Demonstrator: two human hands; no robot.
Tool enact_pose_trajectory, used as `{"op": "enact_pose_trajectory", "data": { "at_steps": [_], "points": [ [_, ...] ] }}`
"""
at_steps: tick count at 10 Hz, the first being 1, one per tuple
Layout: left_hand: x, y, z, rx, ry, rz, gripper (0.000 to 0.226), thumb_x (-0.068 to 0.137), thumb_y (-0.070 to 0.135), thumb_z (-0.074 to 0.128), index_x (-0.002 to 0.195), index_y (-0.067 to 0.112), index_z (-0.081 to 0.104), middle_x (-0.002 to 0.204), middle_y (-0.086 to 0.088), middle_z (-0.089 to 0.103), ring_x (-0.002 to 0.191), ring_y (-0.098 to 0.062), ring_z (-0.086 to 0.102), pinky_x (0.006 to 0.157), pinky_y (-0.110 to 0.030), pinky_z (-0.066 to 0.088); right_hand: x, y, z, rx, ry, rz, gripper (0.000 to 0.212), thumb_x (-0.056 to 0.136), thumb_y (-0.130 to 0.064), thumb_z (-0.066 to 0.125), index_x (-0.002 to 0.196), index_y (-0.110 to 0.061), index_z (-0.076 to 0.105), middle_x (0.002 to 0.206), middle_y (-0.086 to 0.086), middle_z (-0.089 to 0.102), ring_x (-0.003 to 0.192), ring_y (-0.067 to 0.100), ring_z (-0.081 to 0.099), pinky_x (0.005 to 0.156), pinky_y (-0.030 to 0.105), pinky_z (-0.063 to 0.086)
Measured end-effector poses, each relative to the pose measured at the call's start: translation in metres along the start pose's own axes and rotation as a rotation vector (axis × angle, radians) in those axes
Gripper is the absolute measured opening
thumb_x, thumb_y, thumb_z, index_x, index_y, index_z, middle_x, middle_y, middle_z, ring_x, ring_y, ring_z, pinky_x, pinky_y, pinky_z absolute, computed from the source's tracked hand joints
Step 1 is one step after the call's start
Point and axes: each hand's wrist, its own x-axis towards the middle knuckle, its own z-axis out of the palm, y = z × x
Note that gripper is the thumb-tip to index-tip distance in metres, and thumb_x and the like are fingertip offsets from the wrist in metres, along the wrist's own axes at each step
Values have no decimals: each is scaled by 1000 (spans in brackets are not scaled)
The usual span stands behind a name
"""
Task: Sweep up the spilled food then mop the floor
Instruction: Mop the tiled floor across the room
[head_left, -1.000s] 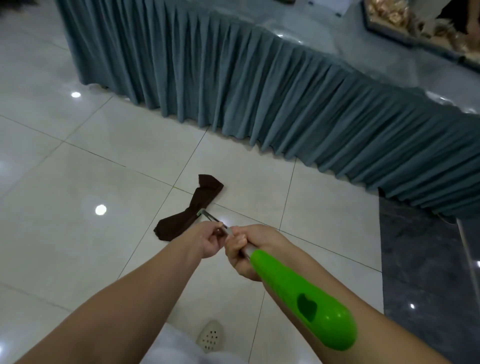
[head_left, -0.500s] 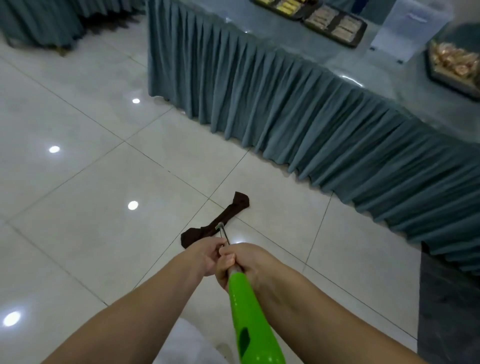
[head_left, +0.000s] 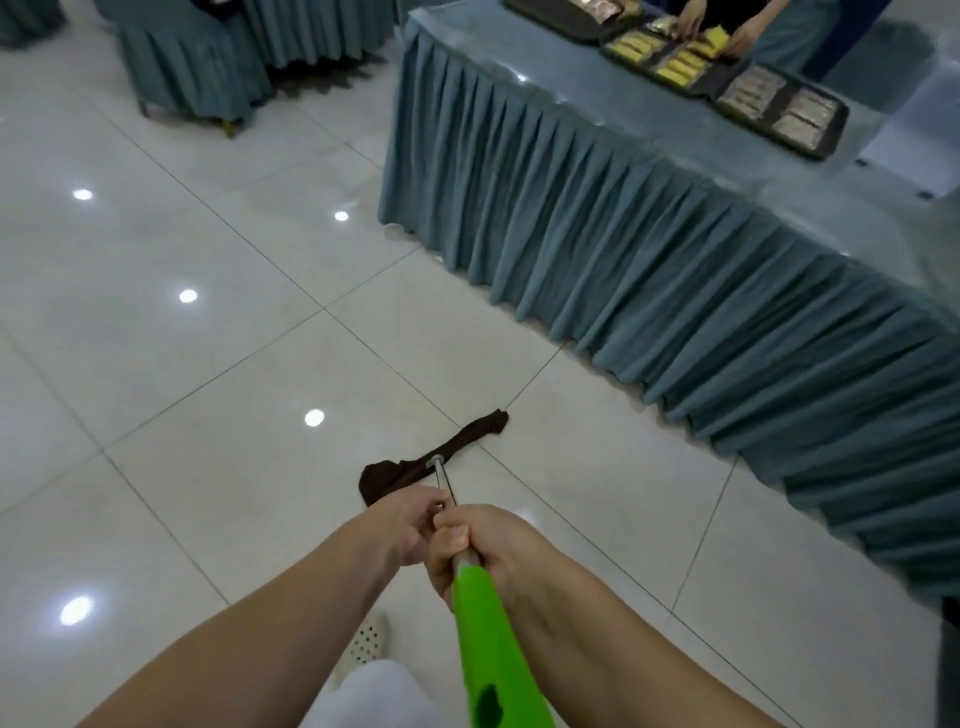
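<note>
A mop with a green handle (head_left: 488, 639) and a thin metal shaft (head_left: 441, 475) points away from me down to the floor. Its dark brown cloth head (head_left: 415, 467) lies flat on the white tiles, stretched towards the table skirt. My right hand (head_left: 483, 545) grips the shaft just above the green part. My left hand (head_left: 410, 525) holds the shaft right in front of it, the two hands touching. No spilled food shows on the tiles around the cloth.
A long table with a pleated teal skirt (head_left: 649, 270) runs along the right, carrying black trays of food (head_left: 779, 109); another person's hands (head_left: 691, 21) work there. Covered chairs (head_left: 192, 67) stand at the back left. My white shoe (head_left: 366, 642) is below my arms.
My view has swung left and up, showing more of the table top and the chairs. The mop cloth has stretched out thinner and slid a little; both hands keep their grip.
</note>
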Motion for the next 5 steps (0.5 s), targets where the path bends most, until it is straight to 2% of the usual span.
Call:
{"op": "enact_pose_trajectory", "data": {
  "at_steps": [1, 2, 3, 4, 5],
  "points": [
    [4, 30, -22, -34, 30, 24, 33, 99, 6, 39, 65, 4, 42, 57, -9, 39, 48, -18, 38, 29, -9, 31, 23, -13, 35, 0, 42, -21, 34, 95, 3, 35, 66, -11, 44, 55, 1, 37, 18, 8, 30, 23, 8, 27],
    [14, 55, -42, -31, 23, 53, 33, 99, 4, 39, 66, 6, 43, 41, -4, 44, 25, -10, 44, 27, -9, 31, 38, -25, 65, -2, 8, 21, 34, 94, 3, 36, 65, -12, 43, 40, 1, 36, 17, 8, 31, 23, 9, 27],
    [38, 81, -54, -76, 35, 23, 33, 100, 1, 36, 68, 8, 42, 31, 2, 45, 26, -6, 45, 30, -11, 37, 54, -42, 78, 5, -17, 18, 31, 93, 4, 36, 68, -10, 45, 34, 2, 37, 18, 9, 30, 23, 9, 27],
    [60, 99, -59, -126, 30, -45, 30, 96, 5, 39, 67, 3, 43, 42, -8, 47, 48, -17, 50, 38, -18, 46, 59, -60, 86, -13, -15, 16, 26, 95, 2, 38, 73, -7, 48, 38, 3, 40, 19, 8, 32, 23, 10, 29],
    [80, 109, -55, -183, -14, -67, 33, 98, 1, 36, 66, -3, 41, 35, -14, 50, 28, -22, 52, 27, -21, 43, 58, -76, 74, 8, -56, 32, 23, 98, -3, 39, 78, -4, 50, 38, 3, 37, 21, 8, 35, 24, 13, 32]
  ]
}}
